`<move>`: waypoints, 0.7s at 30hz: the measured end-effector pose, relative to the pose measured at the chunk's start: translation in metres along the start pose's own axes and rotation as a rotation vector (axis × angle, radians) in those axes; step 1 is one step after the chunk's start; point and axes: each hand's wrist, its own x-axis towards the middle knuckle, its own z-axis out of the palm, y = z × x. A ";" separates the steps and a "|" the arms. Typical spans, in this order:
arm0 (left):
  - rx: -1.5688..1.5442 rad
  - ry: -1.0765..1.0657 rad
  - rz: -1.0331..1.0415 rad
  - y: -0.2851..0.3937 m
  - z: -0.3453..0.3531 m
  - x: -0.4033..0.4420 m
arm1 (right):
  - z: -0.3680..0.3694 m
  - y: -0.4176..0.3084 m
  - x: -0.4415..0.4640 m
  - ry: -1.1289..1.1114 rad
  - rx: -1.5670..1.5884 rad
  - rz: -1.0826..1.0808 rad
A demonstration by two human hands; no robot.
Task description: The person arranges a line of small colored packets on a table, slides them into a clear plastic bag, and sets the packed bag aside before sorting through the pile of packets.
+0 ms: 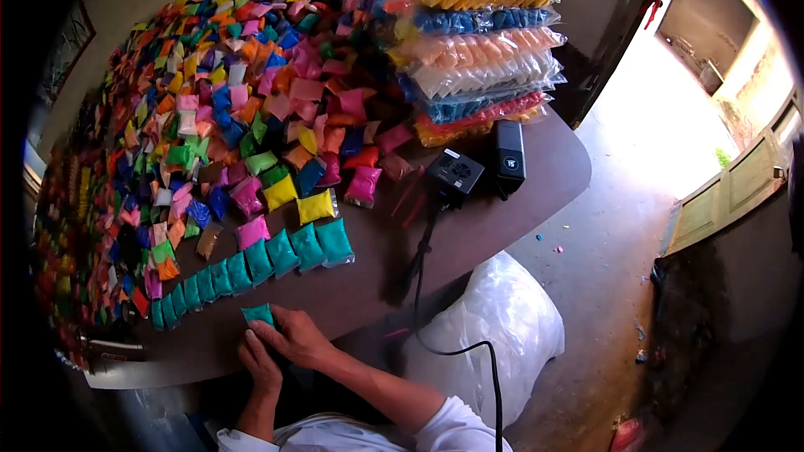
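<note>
A small teal packet (258,314) is held at the table's near edge, its lower part hidden by fingers. My right hand (295,338) is closed on it from the right, thumb and fingers pinching its lower side. Just below, my left hand (261,362) is closed too, with its fingertips up against the packet's lower edge; its grip is partly hidden. Beyond the hands, a slanting row of matching teal packets (260,259) lies side by side on the dark table (368,238).
A large heap of loose coloured packets (239,96) covers the table's left and back. Bagged packets (486,50) are stacked at the back right. Near them sit a black box with a fan grille (455,174) and a power bank (510,153). A cable (452,352) hangs past a big plastic bag (515,318).
</note>
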 end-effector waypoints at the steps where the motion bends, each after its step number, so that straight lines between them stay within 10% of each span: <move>1: 0.043 0.008 0.018 -0.002 -0.002 -0.001 | -0.001 0.000 0.001 -0.024 0.016 0.013; 9: 0.306 0.071 0.164 -0.008 -0.008 -0.012 | -0.011 -0.017 0.011 -0.315 -0.234 0.077; 21: -0.242 -0.179 -0.058 0.099 -0.015 0.028 | -0.001 -0.022 -0.001 0.107 -0.063 -0.091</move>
